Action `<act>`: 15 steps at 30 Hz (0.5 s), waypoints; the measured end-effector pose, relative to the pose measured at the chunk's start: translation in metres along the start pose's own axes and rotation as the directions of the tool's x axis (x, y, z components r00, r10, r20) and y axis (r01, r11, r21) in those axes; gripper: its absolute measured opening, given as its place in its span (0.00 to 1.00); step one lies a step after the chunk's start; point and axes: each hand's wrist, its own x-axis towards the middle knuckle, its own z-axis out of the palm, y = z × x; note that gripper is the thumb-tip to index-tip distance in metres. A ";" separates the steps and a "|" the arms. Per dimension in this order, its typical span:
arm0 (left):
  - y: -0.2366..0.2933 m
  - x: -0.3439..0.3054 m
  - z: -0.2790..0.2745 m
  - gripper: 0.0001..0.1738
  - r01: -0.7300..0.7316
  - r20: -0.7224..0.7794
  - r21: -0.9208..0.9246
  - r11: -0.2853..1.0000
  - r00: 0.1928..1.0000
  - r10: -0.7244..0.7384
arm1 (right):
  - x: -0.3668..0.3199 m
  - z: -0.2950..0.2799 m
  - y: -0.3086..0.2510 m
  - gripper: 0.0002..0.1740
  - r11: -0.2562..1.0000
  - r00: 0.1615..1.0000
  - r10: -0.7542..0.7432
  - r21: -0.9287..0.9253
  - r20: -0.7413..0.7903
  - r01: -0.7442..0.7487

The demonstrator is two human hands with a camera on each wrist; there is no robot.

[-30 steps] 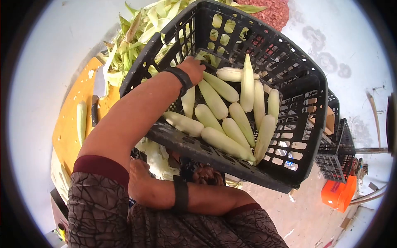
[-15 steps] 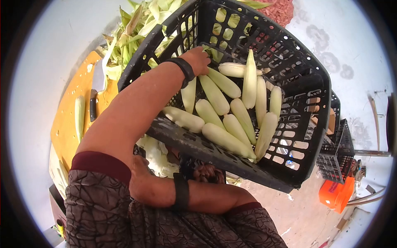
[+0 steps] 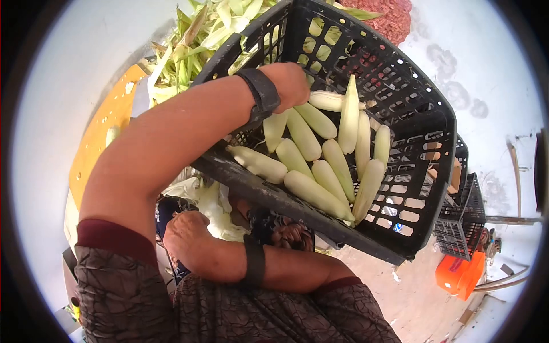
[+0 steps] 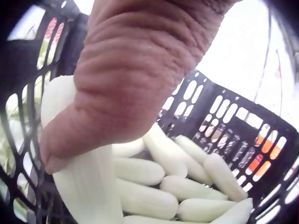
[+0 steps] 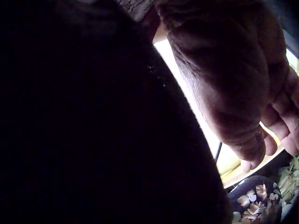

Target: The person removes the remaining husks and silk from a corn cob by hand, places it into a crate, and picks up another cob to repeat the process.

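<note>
My left hand (image 3: 289,86) is inside the black plastic crate (image 3: 269,197), at its far left part. In the left wrist view the thumb lies across a pale, partly husked ear of corn (image 4: 88,186) that the hand grips; the other fingers are hidden behind it. Several more ears of corn (image 3: 303,134) lie side by side on the crate's bottom, and one pointed ear (image 3: 348,117) sits across the others. My right hand (image 3: 186,231) rests low by my lap, fingers loosely bent and holding nothing, near flower-patterned cloth (image 5: 254,200).
A heap of green husks (image 3: 189,57) lies beyond the crate's left side. An orange-yellow board (image 3: 100,137) at left bears an ear of corn (image 3: 112,135) and a blade (image 3: 140,97) partly behind my arm. A red net sack (image 3: 386,23), dark crates (image 3: 460,211) and an orange container (image 3: 459,274) stand around.
My left hand has moved right and a little up over the crate, its forearm now covering the knife's handle. The right hand has shifted slightly left.
</note>
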 end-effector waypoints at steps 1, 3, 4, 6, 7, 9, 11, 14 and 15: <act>0.000 -0.003 -0.012 0.12 0.009 -0.001 0.000 1.000 1.000 -0.009 | 0.001 -0.001 0.000 0.10 0.999 0.998 -0.047 0.022 0.032 0.046; -0.009 -0.012 -0.035 0.15 0.094 0.053 -0.078 0.992 0.994 -0.090 | 0.004 0.015 -0.004 0.10 1.000 0.998 -0.004 -0.003 -0.070 0.004; -0.017 -0.020 -0.046 0.21 0.081 0.016 -0.176 0.981 0.997 -0.079 | 0.004 0.018 -0.006 0.09 0.999 0.984 0.044 -0.016 -0.173 -0.048; -0.020 -0.035 -0.078 0.25 0.154 0.057 -0.282 0.947 0.988 -0.144 | 0.002 0.014 -0.004 0.09 1.000 0.989 0.012 -0.021 -0.150 -0.016; -0.022 -0.047 -0.086 0.26 0.109 -0.080 -0.274 0.955 0.987 -0.136 | -0.001 0.012 -0.003 0.08 1.000 0.992 -0.005 -0.011 -0.126 0.003; -0.022 -0.078 -0.106 0.25 0.127 -0.227 -0.299 0.946 0.953 -0.200 | 0.002 0.022 0.003 0.08 0.998 0.978 -0.064 -0.034 -0.201 0.058; -0.018 -0.113 -0.124 0.24 0.227 -0.235 -0.423 0.877 0.907 -0.348 | 0.004 0.025 0.002 0.06 0.993 0.953 -0.063 -0.118 -0.295 0.030; -0.022 -0.174 -0.139 0.25 0.289 -0.196 -0.539 0.791 0.871 -0.451 | -0.005 0.009 0.013 0.03 0.981 0.886 -0.191 -0.109 -0.422 0.160; -0.017 -0.195 -0.139 0.29 0.309 -0.164 -0.716 0.626 0.797 -0.581 | -0.006 0.005 0.015 0.03 0.972 0.883 -0.234 -0.126 -0.408 0.199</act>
